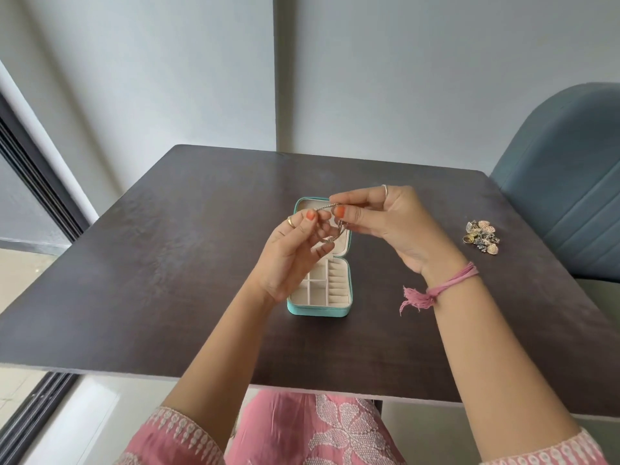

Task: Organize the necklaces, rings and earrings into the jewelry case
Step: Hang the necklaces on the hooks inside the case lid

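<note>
I held the necklace (327,207) stretched between my left hand (295,253) and my right hand (385,223), each pinching the chain between thumb and fingertips, probably so that it would hang untangled and could be lowered as a neat loop into the open jewelry case (320,290). The chain lay directly above the case's raised lid, with its slack loop hanging between my two hands and clear of the compartments below. The remaining pile of rings and earrings (482,236) rested on the table (167,263), well apart to the right of my right hand.
</note>
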The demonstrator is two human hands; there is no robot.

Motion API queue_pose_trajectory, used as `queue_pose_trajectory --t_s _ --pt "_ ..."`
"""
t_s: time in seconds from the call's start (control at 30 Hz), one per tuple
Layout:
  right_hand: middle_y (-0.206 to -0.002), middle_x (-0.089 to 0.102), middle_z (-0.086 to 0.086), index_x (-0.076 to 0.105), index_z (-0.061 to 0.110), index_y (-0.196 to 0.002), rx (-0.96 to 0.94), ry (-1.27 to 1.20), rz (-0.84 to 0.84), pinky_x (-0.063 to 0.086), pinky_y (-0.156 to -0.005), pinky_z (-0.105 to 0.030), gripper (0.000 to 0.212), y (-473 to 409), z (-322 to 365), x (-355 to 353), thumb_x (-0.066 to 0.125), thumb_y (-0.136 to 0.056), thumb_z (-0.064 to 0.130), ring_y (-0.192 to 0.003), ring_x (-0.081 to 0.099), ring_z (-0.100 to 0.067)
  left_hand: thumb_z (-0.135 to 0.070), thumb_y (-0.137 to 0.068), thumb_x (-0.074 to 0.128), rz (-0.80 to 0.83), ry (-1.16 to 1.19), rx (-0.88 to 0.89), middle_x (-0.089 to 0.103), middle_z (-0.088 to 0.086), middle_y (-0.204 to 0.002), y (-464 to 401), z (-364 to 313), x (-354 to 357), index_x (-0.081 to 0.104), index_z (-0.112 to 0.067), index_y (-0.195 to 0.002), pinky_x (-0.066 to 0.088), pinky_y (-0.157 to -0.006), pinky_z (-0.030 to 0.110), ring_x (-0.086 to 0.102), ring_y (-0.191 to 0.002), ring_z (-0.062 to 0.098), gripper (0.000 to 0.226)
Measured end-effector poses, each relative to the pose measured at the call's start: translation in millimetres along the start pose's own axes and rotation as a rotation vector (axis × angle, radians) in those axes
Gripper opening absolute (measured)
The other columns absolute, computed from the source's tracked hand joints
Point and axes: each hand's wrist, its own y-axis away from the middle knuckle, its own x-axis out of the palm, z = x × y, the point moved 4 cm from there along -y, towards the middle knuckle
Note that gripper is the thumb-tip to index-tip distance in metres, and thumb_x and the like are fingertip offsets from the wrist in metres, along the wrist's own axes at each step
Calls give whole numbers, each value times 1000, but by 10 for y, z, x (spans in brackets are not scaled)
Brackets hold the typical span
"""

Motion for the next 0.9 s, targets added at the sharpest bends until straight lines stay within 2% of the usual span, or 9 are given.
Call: queue_pose_trajectory --t_s 0.13,0.3,0.4,0.5,0.6,0.67,0.73,0.83,0.9 --pt "-89 75 7 74 26 -90 -75 306 4 53 -88 -20 21 -98 173 -70 74 -81 7 -89 70 -11 -20 -89 60 -27 -94 -23 69 -5 -86 7 -28 -124 73 -21 -86 47 -83 28 63 -87 8 13" --pt "-89 75 4 74 29 -89 -101 502 45 54 -89 -28 23 -175 252 -41 72 -83 7 -89 70 -15 -18 -86 65 -89 -155 -15 71 -1 -95 -16 -105 -345 74 -19 -94 51 -83 28 66 -88 11 12" --pt "-88 75 4 75 26 -92 -102 568 51 54 -89 -30 20 -207 222 -33 71 -84 8 -85 70 -10 -9 -92 54 -219 -153 40 71 -3 -89 -82 -174 -523 71 -18 -91 52 -78 25 66 -81 8 20" --pt "-86 75 6 74 30 -94 -122 657 67 54 -89 -34 19 -252 142 -31 71 -84 14 -83 70 -11 -7 -92 54 -350 -204 110 69 -7 -85 -194 -243 -677 69 -21 -86 48 -77 24 63 -79 7 21" --pt "-85 73 8 73 28 -97 -132 703 68 55 -85 -26 20 -293 56 -33 72 -83 14 -80 69 -5 -18 -79 62 -420 -359 129 66 -9 -94 -352 -220 -768 67 -26 -90 43 -82 28 59 -90 10 15" --pt "-87 73 8 73 24 -100 -138 739 58 52 -80 -14 20 -325 4 -21 72 -83 13 -79 68 0 -20 -75 60 -394 -428 133 64 -6 -105 -461 -171 -768 66 -28 -98 43 -86 29 57 -99 11 25" --pt "-87 73 10 74 22 -102 -140 786 50 45 -73 -3 20 -357 -62 -2 72 -84 13 -79 65 6 -17 -77 56 -284 -443 123 62 -1 -118 -559 -94 -729 62 -29 -110 44 -87 29 55 -105 12 35" --pt "-86 68 15 74 20 -104 -143 849 40 39 -70 3 20 -418 -165 18 71 -85 14 -74 59 18 -8 -79 47 -116 -441 84 56 8 -129 -649 40 -672 52 -27 -128 46 -91 32 55 -110 16 52" --pt "-88 67 15 75 20 -103 -148 880 44 38 -71 4 19 -441 -216 24 70 -86 13 -71 57 18 -6 -78 48 -64 -399 39 57 14 -127 -668 116 -652 48 -26 -134 47 -94 38 57 -109 23 59"
